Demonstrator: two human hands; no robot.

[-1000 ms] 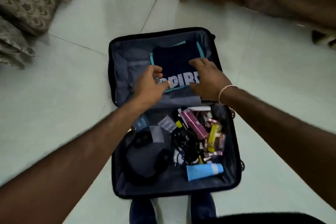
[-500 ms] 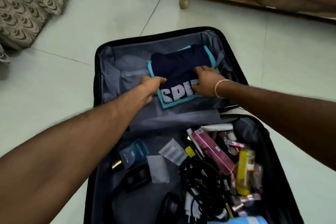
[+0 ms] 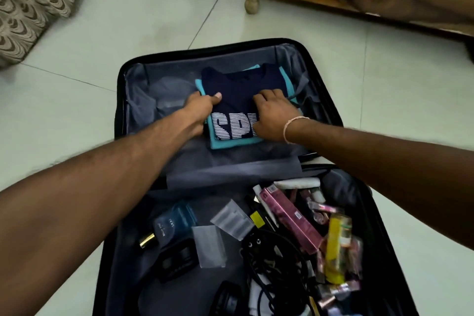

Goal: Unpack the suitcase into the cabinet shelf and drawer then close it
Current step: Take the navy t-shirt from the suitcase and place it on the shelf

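Head view: both hands, left (image 3: 198,108) and right (image 3: 272,115), have slid down to pinch the shirts (image 3: 238,90) at their sides, seemingly ready to lift them from the suitcase (image 3: 123,100).

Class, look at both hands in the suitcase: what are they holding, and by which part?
The left hand and right hand grip the folded shirt stack by its left and right side edges.

Both forearms are bare, no sleeves in view — the right wrist wears a thin pale thread bracelet (image 3: 295,127), looped just behind the right hand (image 3: 273,117).
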